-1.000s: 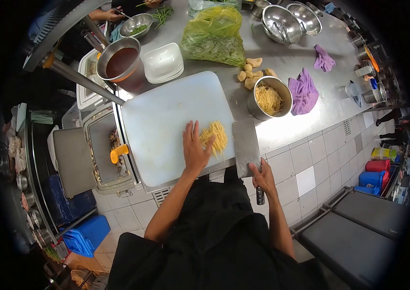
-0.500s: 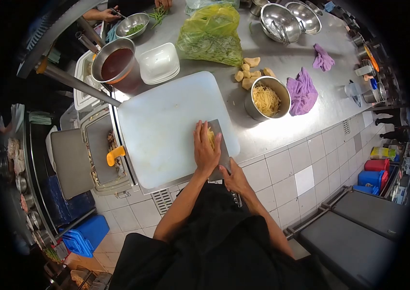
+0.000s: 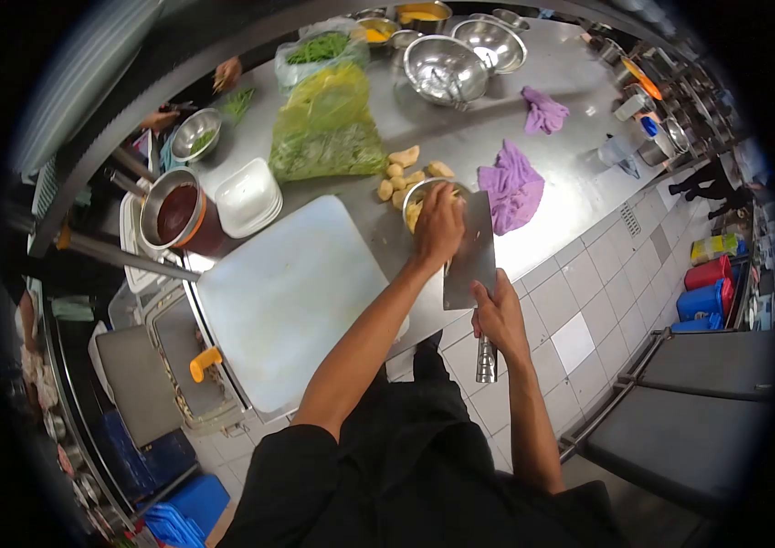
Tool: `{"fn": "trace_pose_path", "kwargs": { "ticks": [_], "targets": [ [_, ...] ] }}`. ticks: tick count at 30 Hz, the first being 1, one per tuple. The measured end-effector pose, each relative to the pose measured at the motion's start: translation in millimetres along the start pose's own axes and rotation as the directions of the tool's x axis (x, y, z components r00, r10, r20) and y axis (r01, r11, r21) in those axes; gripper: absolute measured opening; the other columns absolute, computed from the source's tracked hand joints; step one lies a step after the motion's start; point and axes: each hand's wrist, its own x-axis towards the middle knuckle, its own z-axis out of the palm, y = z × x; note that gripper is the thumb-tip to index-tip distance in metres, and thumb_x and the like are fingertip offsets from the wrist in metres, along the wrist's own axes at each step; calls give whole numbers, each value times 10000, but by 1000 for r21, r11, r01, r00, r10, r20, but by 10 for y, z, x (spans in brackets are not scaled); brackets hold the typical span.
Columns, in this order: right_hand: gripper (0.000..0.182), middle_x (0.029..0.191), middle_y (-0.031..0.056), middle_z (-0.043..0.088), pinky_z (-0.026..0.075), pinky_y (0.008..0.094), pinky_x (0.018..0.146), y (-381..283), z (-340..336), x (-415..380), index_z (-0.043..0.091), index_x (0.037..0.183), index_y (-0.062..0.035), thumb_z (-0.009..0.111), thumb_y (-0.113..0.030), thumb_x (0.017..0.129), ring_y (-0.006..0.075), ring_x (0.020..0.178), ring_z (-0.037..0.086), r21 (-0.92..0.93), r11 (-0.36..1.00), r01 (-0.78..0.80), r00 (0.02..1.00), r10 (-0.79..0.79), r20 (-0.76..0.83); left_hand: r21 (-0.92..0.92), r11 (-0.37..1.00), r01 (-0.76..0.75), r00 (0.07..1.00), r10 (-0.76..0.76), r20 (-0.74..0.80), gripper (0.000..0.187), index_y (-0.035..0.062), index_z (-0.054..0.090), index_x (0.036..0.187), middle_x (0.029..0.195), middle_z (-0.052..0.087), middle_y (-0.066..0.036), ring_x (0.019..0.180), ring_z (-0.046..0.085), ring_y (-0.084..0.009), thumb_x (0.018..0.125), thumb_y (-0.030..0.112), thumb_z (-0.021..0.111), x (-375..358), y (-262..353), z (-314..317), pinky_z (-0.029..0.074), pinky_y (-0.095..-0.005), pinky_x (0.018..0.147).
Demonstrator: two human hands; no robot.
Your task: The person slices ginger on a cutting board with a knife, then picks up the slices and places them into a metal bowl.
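Note:
My right hand [image 3: 501, 320] grips a cleaver [image 3: 471, 265] where its broad blade meets the metal handle. The blade is raised beside a metal pot [image 3: 408, 194] at the table's front edge. Over this pot is my left hand [image 3: 439, 224], its fingers extended and bent down towards the inside, close to the blade's left face. Pale yellow shreds [image 3: 414, 217] show in the pot to the left of the fingers; the fingertips are partly hidden. To the left lies a white cutting board [image 3: 287, 292].
Several peeled yellowish pieces [image 3: 398, 183] lie behind the pot, a purple cloth [image 3: 511, 187] to its right. A yellow bag of greens [image 3: 325, 137], stacked white dishes [image 3: 248, 199] and a pot of dark red liquid [image 3: 177, 212] stand farther back. A co-worker's hand [image 3: 227, 73] is at upper left.
Both hands and the cleaver have moved from the cutting board, right and away from me, to the pot. The shreds that lay under my left hand have left the board. My view has shifted too.

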Motion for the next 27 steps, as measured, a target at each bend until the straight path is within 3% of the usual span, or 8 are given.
{"fn": "trace_pose_path", "kwargs": {
  "ticks": [4,9,11,12,15,16,19,27],
  "targets": [
    [196,662,65,537,420,327,391,50,-247,32,478,1133,18,562,-137,1047,145,410,516,-127,992,-8,997,-2,-79,154,987,54,989,-74,128,278,-36,700,1135,1170,692,-219,1103,654,-398,1019,186,580,220,-355,137,513,-466,981],
    [185,629,61,521,430,331,391,102,-317,106,476,1116,14,560,-136,1048,152,411,524,-34,999,-1,999,0,-38,30,998,48,979,-53,198,240,8,731,1114,1037,729,-185,1009,687,-387,1025,151,559,432,-4,-186,533,-454,914],
    [190,627,59,521,431,330,391,62,-305,166,478,1125,15,560,-138,1049,151,413,525,-3,1000,-13,999,13,-30,-38,983,-180,965,184,188,273,-4,739,1156,1124,745,-180,1067,695,-371,1042,178,571,387,93,-222,538,-420,931],
    [194,626,57,521,432,330,390,39,-292,197,481,1133,17,560,-140,1050,150,414,526,22,999,-27,999,28,-17,-140,979,-150,939,185,291,347,11,695,1287,1310,689,-195,1257,629,-361,1063,225,538,303,118,-232,469,-449,1077],
    [207,617,59,526,435,331,392,44,-264,379,482,1145,18,562,-148,1051,151,420,532,70,998,0,999,3,-40,37,941,-335,838,280,469,449,26,586,1442,1484,578,-190,1435,481,-360,1086,279,478,14,96,-300,314,-522,1211],
    [207,617,59,526,435,331,392,31,-278,430,482,1145,18,562,-148,1051,151,420,532,75,997,2,999,0,-39,41,970,-241,831,184,525,512,41,492,1528,1574,493,-165,1522,345,-381,1101,313,416,-45,46,-326,162,-587,1255],
    [206,613,64,542,438,337,396,-15,-289,576,482,1148,20,560,-144,1051,157,424,540,77,997,33,999,-31,-23,400,875,-273,847,22,531,513,52,489,1534,1569,502,-156,1527,330,-397,1106,319,399,-21,-219,-420,138,-597,1256],
    [270,605,74,553,454,344,417,52,-236,814,453,1249,46,528,-119,1048,163,438,553,98,991,87,996,-86,-19,39,967,-254,805,189,562,557,79,460,1557,1575,499,-139,1532,306,-424,1120,406,348,-308,178,-457,81,-618,1253]
  ]
}}
